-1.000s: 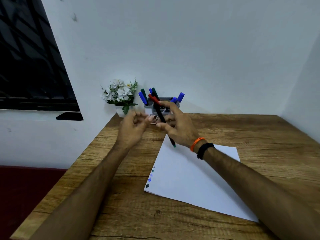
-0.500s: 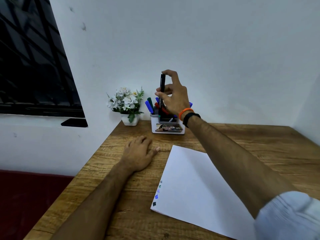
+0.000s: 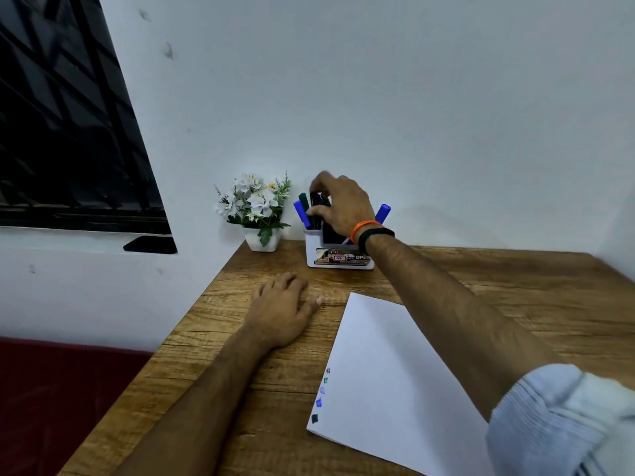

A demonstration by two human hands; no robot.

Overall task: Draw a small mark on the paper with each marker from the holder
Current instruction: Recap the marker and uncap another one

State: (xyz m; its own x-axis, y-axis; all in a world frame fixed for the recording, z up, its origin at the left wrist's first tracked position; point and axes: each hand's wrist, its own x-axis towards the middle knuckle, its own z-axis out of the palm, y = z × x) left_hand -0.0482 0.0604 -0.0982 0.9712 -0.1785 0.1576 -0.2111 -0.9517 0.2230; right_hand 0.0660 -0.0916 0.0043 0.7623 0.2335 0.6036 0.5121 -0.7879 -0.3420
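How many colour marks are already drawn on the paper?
5, in a column along the left edge of the paper, near its front corner: a faint small mark at the top, then green, pale blue, blue and dark marks lowest.

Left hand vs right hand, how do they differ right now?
The left hand lies flat on the table, holding nothing; the right hand is raised at the holder, fingers curled round a dark marker. Only the right wrist wears bands. Both forearms are bare.
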